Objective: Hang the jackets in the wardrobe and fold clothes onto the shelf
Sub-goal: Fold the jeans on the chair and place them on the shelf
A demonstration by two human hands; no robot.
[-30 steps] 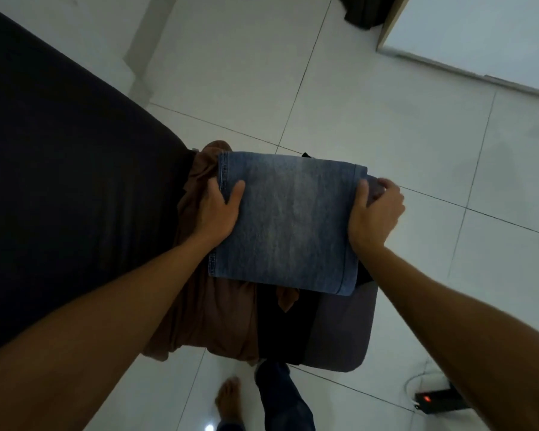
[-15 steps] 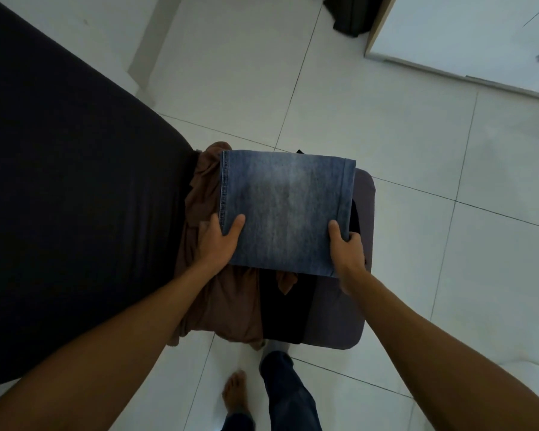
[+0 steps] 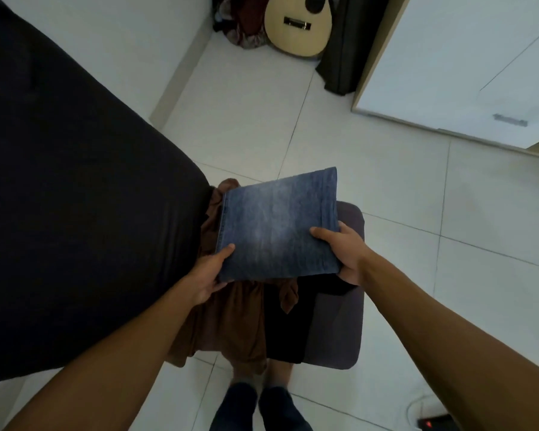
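Observation:
A folded pair of blue jeans (image 3: 277, 225) is lifted off the stool and tilted, far edge up. My left hand (image 3: 207, 273) grips its near left corner, thumb on top and fingers underneath. My right hand (image 3: 344, 251) grips the near right corner the same way. Below the jeans, a brown garment (image 3: 227, 325) and a black garment (image 3: 285, 325) lie draped over a grey padded stool (image 3: 339, 331).
A black-covered bed (image 3: 75, 197) fills the left side. A white wardrobe (image 3: 467, 63) stands at the upper right, with a dark cloth (image 3: 343, 51), a guitar (image 3: 297, 24) and a heap of clothes (image 3: 240, 23) beside it. A power strip (image 3: 433, 423) lies on the tiled floor at the lower right.
Both hands slid to the near corners of the jeans and lifted them off the stool, tilting them. The view has risen, bringing the guitar and more of the wardrobe into sight.

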